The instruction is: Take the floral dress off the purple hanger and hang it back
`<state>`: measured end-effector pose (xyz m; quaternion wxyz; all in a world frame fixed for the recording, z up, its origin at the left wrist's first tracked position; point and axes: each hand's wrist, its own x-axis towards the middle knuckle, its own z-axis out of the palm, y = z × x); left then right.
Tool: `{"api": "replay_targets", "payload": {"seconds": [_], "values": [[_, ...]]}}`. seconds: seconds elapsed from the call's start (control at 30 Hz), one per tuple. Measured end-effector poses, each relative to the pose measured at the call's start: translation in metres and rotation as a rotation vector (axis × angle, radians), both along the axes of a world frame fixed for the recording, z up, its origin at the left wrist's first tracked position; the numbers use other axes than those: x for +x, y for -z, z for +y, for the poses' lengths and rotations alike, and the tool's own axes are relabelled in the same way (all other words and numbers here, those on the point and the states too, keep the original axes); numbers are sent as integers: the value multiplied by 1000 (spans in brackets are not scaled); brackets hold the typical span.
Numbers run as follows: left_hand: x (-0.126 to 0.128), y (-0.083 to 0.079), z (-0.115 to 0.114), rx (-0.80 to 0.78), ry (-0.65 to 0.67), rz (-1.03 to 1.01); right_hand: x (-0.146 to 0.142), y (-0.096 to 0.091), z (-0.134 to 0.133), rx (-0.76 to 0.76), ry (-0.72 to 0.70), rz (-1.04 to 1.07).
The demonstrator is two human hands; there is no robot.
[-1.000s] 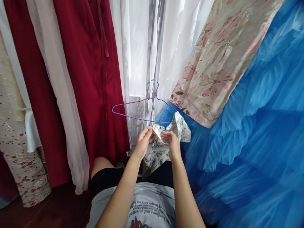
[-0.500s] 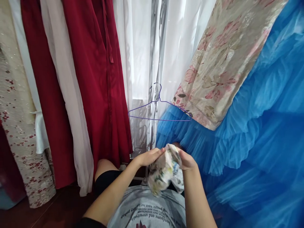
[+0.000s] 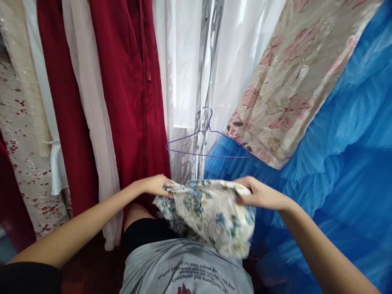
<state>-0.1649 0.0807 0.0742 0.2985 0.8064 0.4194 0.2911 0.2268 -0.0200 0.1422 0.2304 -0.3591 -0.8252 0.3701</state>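
One floral cloth is spread in front of your grey shirt, pinched along its top edge by your left hand and, farther along, by your right hand, thumb and fingers closed, with a purple hanger beyond, red garment left, blue tulle right.

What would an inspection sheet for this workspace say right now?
Surface: dark floor, partly visible.
Job's things: floral cloth spread between the hands, lower edge blurred; purple hanger bare, beyond the cloth.
Clutter: nothing seen.
Hands: left hand and right hand each hold the cloth's upper part in their fingers.
Cables: nothing seen.
Surroundings: red garment left, white fabric behind, beige garment and blue tulle right.
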Motion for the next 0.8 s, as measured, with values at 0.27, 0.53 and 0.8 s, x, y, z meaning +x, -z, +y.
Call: {"api": "replay_targets", "payload": {"seconds": [0.27,0.53,0.8], "values": [[-37,-46,53,350,16,314,-6,31,134,610,444,-4],[-39,-92,67,588,-65,468,-22,37,172,635,572,-152],[-43,-115,44,614,9,622,-24,30,154,634,631,-261]]}}
